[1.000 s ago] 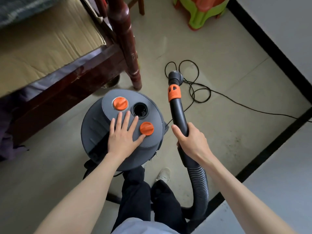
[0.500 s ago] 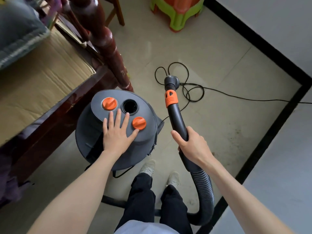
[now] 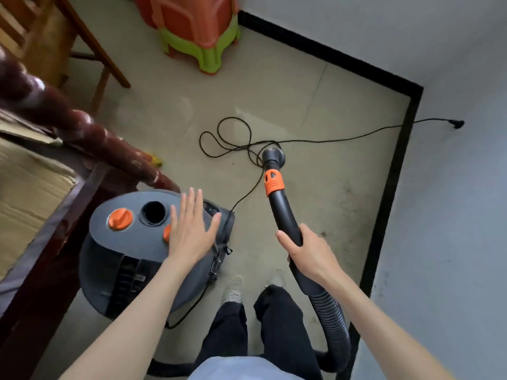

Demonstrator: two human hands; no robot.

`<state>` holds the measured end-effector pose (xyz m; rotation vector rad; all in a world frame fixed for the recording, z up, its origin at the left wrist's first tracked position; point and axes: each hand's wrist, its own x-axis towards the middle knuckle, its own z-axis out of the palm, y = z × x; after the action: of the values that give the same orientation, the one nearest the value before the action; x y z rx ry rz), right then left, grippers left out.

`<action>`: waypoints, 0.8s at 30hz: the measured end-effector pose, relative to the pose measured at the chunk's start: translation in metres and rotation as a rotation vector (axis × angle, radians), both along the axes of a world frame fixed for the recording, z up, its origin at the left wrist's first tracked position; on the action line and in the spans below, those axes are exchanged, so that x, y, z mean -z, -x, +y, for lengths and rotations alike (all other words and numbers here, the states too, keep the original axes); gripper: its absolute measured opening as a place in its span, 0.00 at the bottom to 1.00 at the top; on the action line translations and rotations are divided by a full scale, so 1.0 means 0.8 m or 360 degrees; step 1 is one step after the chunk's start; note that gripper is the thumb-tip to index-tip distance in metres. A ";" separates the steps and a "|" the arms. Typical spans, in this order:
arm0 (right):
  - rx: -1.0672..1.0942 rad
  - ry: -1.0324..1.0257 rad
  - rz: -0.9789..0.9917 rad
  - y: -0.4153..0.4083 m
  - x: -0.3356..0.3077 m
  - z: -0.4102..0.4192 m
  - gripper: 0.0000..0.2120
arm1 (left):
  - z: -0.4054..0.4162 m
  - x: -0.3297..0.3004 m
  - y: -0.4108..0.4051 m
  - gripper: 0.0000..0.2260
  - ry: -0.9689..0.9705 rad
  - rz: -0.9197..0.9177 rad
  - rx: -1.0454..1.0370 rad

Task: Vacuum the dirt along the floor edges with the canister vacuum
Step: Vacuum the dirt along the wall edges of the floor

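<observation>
A dark red wooden bed frame [image 3: 82,138] stands touching the round grey canister vacuum [image 3: 131,259] on the tan floor. The left hand [image 3: 192,231] lies flat on it, fingers straight. The right hand's [image 3: 312,256] fingers wrap the black hose handle [image 3: 282,209]. A thin black cord [image 3: 233,141] loops by the nozzle, near stacked orange and green plastic stools [image 3: 197,31].

Beyond the dark red bedpost [image 3: 90,144] stood a wooden chair [image 3: 90,50]; right of the chair, an orange stool [image 3: 189,20] sat stacked on a green stool [image 3: 203,54].
</observation>
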<state>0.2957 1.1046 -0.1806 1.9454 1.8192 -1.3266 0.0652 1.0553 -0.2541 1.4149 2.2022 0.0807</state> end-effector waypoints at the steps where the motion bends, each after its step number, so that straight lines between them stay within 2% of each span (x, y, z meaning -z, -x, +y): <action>1: 0.0069 0.0005 0.0009 -0.015 -0.001 0.004 0.20 | 0.026 -0.008 -0.024 0.31 -0.0054 -0.0075 0.0085; 4: 0.0298 0.0020 0.0042 -0.063 -0.002 0.024 0.20 | 0.101 -0.026 -0.111 0.29 -0.0147 -0.0307 0.0431; 7: 0.0483 0.0053 0.0083 -0.112 0.011 0.056 0.20 | 0.169 -0.024 -0.204 0.26 -0.0022 -0.0594 0.0618; 11: 0.0663 0.0116 0.0114 -0.177 0.056 0.114 0.17 | 0.257 0.005 -0.313 0.22 0.0368 -0.1073 0.0366; 13: 0.0739 0.0154 0.0121 -0.207 0.090 0.143 0.17 | 0.297 0.033 -0.357 0.19 0.0497 -0.1190 0.0203; 18: 0.0808 0.0220 0.0070 -0.262 0.190 0.203 0.17 | 0.367 0.138 -0.432 0.20 0.0658 -0.1267 0.0012; 24: 0.0685 0.0201 -0.0127 -0.296 0.335 0.254 0.20 | 0.428 0.301 -0.474 0.20 0.0786 -0.1248 -0.0123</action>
<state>0.5324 1.3077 -0.4489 2.3651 1.2890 -1.4089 0.4447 1.3975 -0.4946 0.8220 1.4812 0.0911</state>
